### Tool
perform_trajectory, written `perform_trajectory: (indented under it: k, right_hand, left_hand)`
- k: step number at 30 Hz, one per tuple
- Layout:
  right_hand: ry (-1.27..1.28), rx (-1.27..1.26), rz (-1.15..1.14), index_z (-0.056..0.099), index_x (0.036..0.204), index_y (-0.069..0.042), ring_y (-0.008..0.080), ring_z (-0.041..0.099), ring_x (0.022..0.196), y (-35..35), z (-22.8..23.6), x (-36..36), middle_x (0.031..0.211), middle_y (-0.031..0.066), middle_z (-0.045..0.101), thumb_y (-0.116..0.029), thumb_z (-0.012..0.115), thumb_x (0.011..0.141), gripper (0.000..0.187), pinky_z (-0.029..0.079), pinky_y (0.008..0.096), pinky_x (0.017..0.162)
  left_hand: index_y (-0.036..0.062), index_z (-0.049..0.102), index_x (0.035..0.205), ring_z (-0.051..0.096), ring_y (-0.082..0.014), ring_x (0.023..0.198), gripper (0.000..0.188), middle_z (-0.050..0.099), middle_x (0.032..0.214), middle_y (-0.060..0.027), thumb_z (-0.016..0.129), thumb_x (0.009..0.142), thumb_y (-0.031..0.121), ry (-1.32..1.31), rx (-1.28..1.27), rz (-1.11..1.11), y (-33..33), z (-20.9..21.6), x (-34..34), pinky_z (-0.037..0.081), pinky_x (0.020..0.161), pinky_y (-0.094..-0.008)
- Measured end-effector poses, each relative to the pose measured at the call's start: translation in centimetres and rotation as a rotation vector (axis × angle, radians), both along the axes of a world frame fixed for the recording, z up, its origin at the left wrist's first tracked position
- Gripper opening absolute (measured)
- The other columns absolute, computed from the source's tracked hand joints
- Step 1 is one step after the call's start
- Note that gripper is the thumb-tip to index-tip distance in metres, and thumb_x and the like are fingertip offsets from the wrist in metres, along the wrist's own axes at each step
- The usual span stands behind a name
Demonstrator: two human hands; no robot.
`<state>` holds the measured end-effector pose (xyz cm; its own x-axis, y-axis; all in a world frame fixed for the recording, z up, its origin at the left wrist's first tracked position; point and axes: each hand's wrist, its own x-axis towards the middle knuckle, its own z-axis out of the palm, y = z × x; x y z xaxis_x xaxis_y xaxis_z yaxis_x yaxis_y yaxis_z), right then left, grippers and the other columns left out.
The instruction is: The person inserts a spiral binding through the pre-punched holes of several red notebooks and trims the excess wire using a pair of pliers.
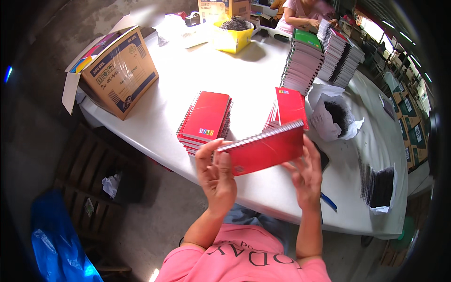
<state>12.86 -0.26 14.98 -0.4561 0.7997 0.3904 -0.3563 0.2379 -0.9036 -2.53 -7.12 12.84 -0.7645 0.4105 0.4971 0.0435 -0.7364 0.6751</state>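
Observation:
A red spiral notebook (pixel 268 150) is held up over the table's near edge, its coil along the top side. My left hand (pixel 217 175) grips its left end, thumb on the cover and fingers behind. At the other end my right hand (pixel 305 174) has its fingers apart beside the notebook's right edge; whether it touches is hard to make out. Just beyond my left hand stands a stack of red spiral notebooks (pixel 206 115). Past the held notebook, a second group of red notebooks (pixel 291 105) leans, partly hidden by it.
On the white table (pixel 178 70) are an open cardboard box (pixel 124 70), a yellow bin (pixel 232 40) of black coils, tall notebook stacks (pixel 303 61), a paper-wrapped coil bundle (pixel 336 117), another coil bundle (pixel 380 188) and a blue pen-like tool (pixel 329 201). Another person (pixel 303 14) sits at the far side.

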Motion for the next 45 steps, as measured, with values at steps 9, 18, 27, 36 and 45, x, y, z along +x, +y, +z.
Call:
perform_trajectory:
  k: [9,18,27,36,45]
  right_hand:
    - [-0.029,1.000,-0.141,0.044,0.135,-0.007,0.0206,0.057,0.102,3.0,10.2,-11.1,0.117,0.0078,0.055,-0.010,0.077,0.073,0.070,0.048,0.0337,0.086]
    - [-0.559,0.729,-0.056,0.046,0.133,-0.004,0.0327,0.056,0.096,6.8,4.8,-17.4,0.103,0.0209,0.056,-0.028,0.066,0.080,0.061,0.046,0.0441,0.085]
    - [-0.525,0.322,-0.056,0.035,0.140,-0.017,0.0304,0.053,0.101,0.8,-1.1,-12.0,0.114,0.0122,0.042,-0.025,0.077,0.075,0.078,0.044,0.0441,0.089]
    - [-0.115,-0.017,0.119,0.052,0.127,-0.003,0.0158,0.057,0.096,4.5,2.0,-11.6,0.116,0.0099,0.049,-0.003,0.065,0.082,0.047,0.053,0.0256,0.077]
    - [-0.481,-0.094,-0.335,0.049,0.130,-0.007,0.0279,0.035,0.117,6.3,-0.2,-18.2,0.123,0.0156,0.032,-0.017,0.063,0.080,0.053,0.039,0.0402,0.097]
  left_hand:
    - [-0.0004,0.052,0.122,0.061,-0.0140,0.091,0.042,0.064,0.099,-0.0096,0.068,0.084,0.003,0.225,-0.070,0.277,-3.1,6.1,-7.7,0.044,0.088,-0.0279]
    - [0.0104,0.060,0.117,0.060,-0.0228,0.103,0.038,0.066,0.103,-0.0060,0.067,0.079,0.006,0.720,-0.664,0.653,2.7,1.6,-13.4,0.039,0.086,-0.0361]
    - [0.0187,0.067,0.107,0.059,-0.0225,0.105,0.020,0.063,0.112,-0.0014,0.059,0.088,0.022,0.644,-1.079,0.459,3.1,0.6,-10.9,0.036,0.091,-0.0456]
    - [0.0040,0.066,0.107,0.062,-0.0308,0.102,0.027,0.054,0.123,-0.0204,0.047,0.088,0.007,0.506,-0.883,0.283,2.5,0.7,-13.4,0.050,0.084,-0.0369]
    - [-0.0064,0.067,0.096,0.062,-0.0272,0.100,0.037,0.060,0.116,-0.0205,0.040,0.090,0.017,0.126,-0.478,0.161,2.8,-1.6,-12.9,0.048,0.089,-0.0368]
